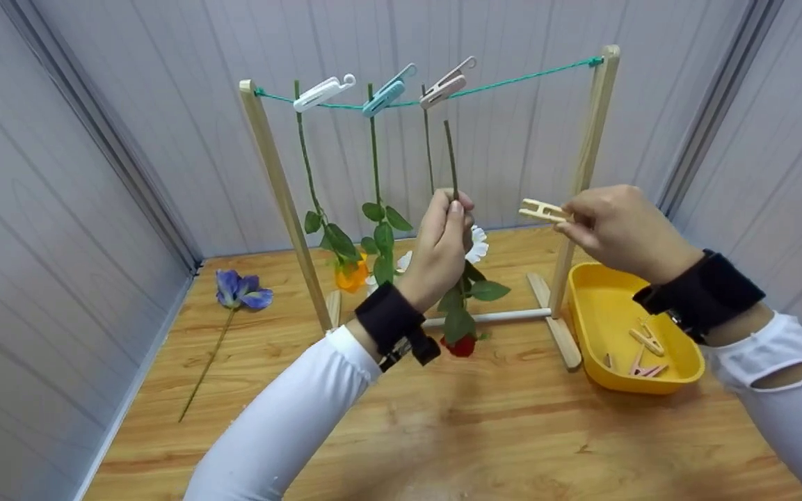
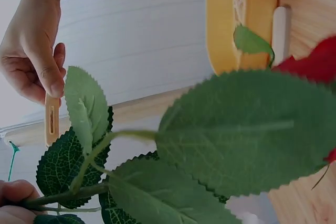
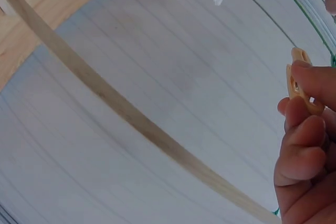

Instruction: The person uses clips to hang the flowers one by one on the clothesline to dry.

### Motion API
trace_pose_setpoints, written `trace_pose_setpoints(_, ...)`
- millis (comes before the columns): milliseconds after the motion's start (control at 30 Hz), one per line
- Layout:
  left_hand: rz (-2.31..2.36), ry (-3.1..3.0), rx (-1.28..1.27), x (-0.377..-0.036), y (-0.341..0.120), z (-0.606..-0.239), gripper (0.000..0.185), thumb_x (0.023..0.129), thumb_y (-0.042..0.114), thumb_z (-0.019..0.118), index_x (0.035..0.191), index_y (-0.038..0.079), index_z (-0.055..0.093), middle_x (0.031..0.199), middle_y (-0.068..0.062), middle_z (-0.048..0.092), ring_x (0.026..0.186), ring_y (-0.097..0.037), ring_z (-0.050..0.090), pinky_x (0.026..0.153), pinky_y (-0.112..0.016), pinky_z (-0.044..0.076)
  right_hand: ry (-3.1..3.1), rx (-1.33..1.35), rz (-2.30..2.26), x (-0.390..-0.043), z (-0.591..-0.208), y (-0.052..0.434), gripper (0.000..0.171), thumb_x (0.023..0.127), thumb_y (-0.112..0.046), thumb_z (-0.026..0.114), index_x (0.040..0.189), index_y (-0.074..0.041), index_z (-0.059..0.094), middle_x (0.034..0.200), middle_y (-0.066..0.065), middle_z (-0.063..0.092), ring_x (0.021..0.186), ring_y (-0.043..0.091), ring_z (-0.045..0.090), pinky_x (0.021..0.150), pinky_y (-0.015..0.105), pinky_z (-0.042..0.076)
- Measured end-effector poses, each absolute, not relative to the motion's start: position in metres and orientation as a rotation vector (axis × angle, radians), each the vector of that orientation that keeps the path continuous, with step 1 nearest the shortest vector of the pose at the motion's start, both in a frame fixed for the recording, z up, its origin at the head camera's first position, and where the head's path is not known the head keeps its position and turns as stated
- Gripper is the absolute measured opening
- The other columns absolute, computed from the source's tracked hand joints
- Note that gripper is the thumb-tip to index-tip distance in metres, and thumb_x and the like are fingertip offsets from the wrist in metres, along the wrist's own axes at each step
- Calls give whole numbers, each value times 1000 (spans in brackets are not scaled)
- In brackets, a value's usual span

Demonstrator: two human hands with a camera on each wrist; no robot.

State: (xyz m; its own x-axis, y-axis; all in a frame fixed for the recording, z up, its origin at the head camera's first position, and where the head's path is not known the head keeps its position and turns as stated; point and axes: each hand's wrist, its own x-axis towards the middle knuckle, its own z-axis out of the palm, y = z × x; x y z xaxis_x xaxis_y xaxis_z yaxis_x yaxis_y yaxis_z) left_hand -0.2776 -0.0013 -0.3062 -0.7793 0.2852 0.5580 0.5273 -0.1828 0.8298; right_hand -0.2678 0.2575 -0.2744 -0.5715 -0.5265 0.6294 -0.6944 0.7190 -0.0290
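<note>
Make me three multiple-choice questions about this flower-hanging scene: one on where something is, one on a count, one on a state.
1. Where does the purple flower lie?
A. in the yellow tray
B. on the table, left of the rack
C. pegged on the string

2. How many clothespins sit on the green string?
A. three
B. one
C. five

3. What does the right hand hold?
A. nothing
B. a leaf
C. a beige clothespin

Answers: 1 B, it lies flat beyond the left post. 2 A, white, blue and pink pins. 3 C, pinched in its fingers, while the left hand grips a stem.
</note>
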Motion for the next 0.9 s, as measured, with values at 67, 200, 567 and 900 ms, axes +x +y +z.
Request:
trace_pose_setpoints(67, -2102, -1870, -956, -281, 5, -302, 23, 118, 6, 22, 110, 3, 43, 79, 1, 32, 65, -11, 27, 64, -24, 28, -2330, 899, 350, -270, -270, 260, 8, 92, 3, 81, 87, 1, 75, 69, 7, 65, 61, 10, 47, 55, 25, 41)
trace_pose_setpoints(200, -2093, -1873, -961, -288, 17, -295, 23, 118, 6, 22, 109, 3, 43, 81, 1, 33, 67, -10, 29, 65, -24, 29, -2367, 851, 318, -273, -261, 264, 6, 92, 3, 80, 88, 3, 76, 70, 9, 66, 61, 12, 47, 57, 27, 40)
trace_pose_setpoints(567, -2206, -1790, -879, -308, 45, -278, 24, 117, 4, 23, 109, 2, 45, 85, 0, 37, 70, -9, 32, 68, -22, 30, -2360, 783, 349, -285, -226, 266, 10, 95, 0, 79, 88, 6, 76, 70, 15, 67, 58, 12, 43, 52, 15, 31)
trace_pose_setpoints(900, -2196, -1802, -903, -324, 63, -272, 24, 118, 5, 23, 111, -1, 45, 88, -1, 37, 74, -9, 33, 71, -20, 31, -2345, 751, 324, -290, -185, 261, 10, 96, 1, 76, 88, 7, 77, 73, 19, 70, 58, 10, 44, 52, 11, 32)
